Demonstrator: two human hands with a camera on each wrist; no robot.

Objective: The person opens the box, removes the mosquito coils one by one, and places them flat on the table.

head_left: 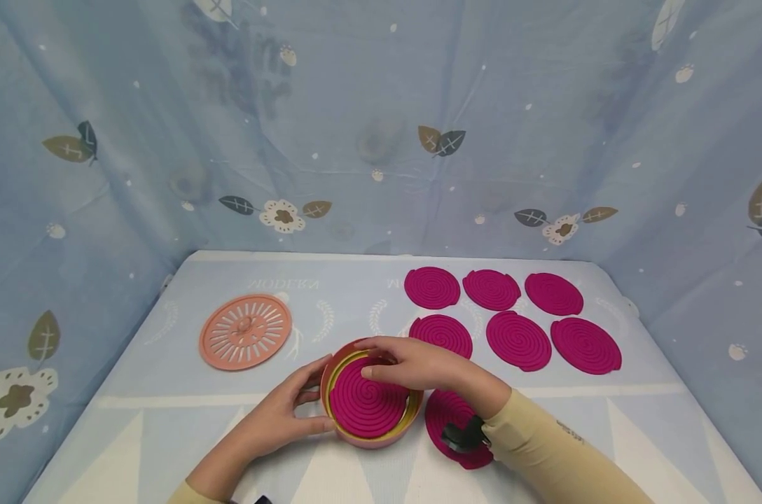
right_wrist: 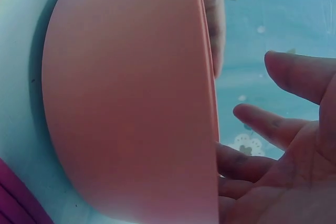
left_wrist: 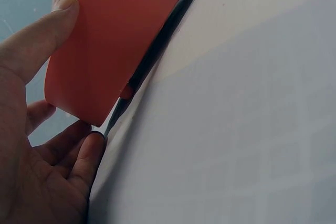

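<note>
A magenta mosquito coil [head_left: 370, 397] lies inside a round coral box [head_left: 371, 442] with a yellow inner rim. My left hand [head_left: 286, 409] holds this box from its left side, thumb near the front and fingers around the back; the left wrist view shows the thumb on the coral wall [left_wrist: 110, 40]. Above the box, my right hand [head_left: 412, 362] reaches in from the right, its fingers over the far rim and its thumb over the coil. In the right wrist view its thumb [right_wrist: 299, 74] and fingers are spread apart beside the rim.
A coral slotted lid [head_left: 245, 332] lies at the left of the table. Several magenta coils, such as the back one [head_left: 432, 288], lie in rows at the right. Another coil [head_left: 447, 413] lies partly under my right wrist. Patterned blue cloth [head_left: 381, 140] surrounds the table.
</note>
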